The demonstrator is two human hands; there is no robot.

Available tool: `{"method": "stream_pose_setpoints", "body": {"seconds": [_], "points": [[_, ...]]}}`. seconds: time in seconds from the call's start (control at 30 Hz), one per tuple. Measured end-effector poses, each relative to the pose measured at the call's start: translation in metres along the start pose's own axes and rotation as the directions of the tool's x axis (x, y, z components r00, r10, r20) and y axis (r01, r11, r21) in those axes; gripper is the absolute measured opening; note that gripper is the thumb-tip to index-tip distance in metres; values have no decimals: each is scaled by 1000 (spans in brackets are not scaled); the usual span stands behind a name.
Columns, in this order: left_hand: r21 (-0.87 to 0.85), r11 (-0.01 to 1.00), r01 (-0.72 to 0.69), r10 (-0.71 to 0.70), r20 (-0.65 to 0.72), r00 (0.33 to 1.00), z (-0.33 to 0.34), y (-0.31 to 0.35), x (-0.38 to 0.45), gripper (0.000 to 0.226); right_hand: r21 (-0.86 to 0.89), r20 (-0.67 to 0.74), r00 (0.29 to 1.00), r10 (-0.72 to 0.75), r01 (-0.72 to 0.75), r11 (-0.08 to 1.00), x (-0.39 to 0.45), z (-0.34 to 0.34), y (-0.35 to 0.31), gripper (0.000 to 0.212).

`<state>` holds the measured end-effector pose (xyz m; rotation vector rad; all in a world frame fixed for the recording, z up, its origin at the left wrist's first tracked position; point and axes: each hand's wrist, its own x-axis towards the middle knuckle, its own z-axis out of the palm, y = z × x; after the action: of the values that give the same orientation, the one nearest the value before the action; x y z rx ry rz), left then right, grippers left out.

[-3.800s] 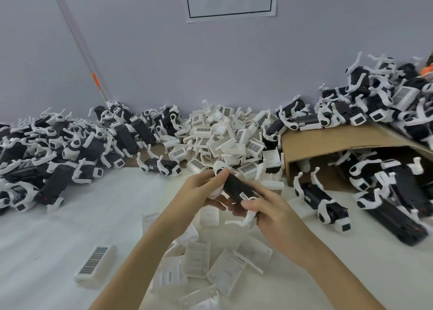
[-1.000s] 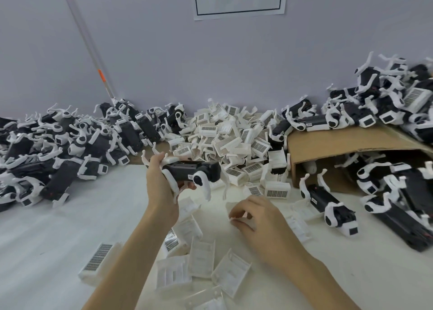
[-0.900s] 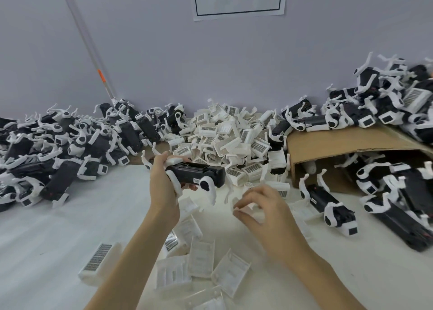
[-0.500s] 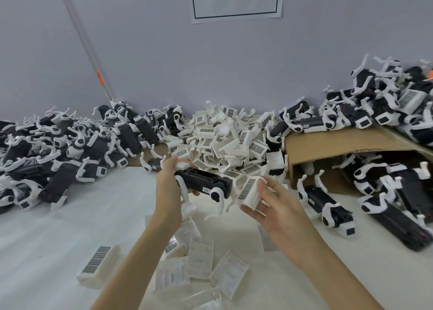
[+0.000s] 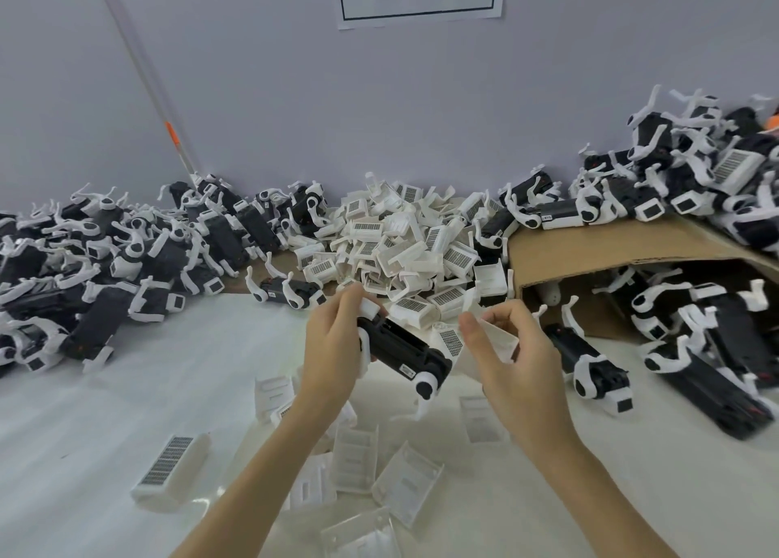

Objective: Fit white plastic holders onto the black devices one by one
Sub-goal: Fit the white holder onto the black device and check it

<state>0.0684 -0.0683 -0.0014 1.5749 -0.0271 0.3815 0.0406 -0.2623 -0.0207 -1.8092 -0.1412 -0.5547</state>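
The left hand (image 5: 333,347) grips a black device (image 5: 400,349) at its far end, with the fingers curled around it. The device is lifted above the white table (image 5: 126,410) and points toward 4 o'clock, with its near end lower. That near end carries a white round piece with a thin arm hanging down.

The right hand (image 5: 512,361) holds a white plastic holder (image 5: 480,347), pinched between the thumb and the curled fingers. The holder is just beside the near end of the device, at 3 o'clock from it. I cannot tell if the two parts are touching.

At 12 o'clock from the hands lies a heap of white holders (image 5: 404,245) against the wall. At 9 o'clock is a pile of black devices (image 5: 105,262) with white parts on them. At 3 o'clock a cardboard box (image 5: 590,254) lies open on its side with more devices on and around it. Some clear trays (image 5: 404,481) lie at 6 o'clock, near the forearms.
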Motion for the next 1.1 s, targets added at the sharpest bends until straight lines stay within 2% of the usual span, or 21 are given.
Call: {"method": "stream_pose_setpoints", "body": {"seconds": [0.03, 0.1, 0.27, 0.4, 0.57, 0.7, 0.8, 0.97, 1.1], "points": [[0, 1000, -5, 5, 2, 1000, 1, 0, -1, 49, -87, -20, 995, -98, 96, 992, 0, -1, 0, 36], [4, 1000, -26, 26, 11, 1000, 3, 2, -3, 52, -126, -32, 986, -162, 157, 980, 0, 0, -1, 31], [93, 990, -107, 102, 61, 993, 12, 4, -13, 56, 56, 79, 994, -80, 76, 996, -4, 7, -6, 24], [134, 983, -122, 113, 72, 991, 18, 4, -19, 59, 216, 209, 973, -92, 46, 975, -12, 16, -12, 18], [138, 984, -111, 108, 29, 994, 14, 7, -16, 60, 302, 144, 986, -87, 40, 953, -11, 17, -10, 10], [50, 999, 2, -2, 3, 1000, 11, 6, -11, 60, 381, 201, 978, -47, -34, 924, -11, 18, -3, 13], [38, 999, 30, -30, -5, 1000, 10, 3, -11, 54, 310, 277, 954, -117, 26, 950, -12, 18, 2, 11], [21, 998, 67, -68, 29, 997, 11, 2, -12, 66, 228, 315, 922, -227, 158, 961, -13, 18, 3, 36], [10, 993, 114, -114, 32, 993, 11, -9, -7, 62, -22, 322, 900, -293, 316, 948, -16, 21, 5, 52]]}}
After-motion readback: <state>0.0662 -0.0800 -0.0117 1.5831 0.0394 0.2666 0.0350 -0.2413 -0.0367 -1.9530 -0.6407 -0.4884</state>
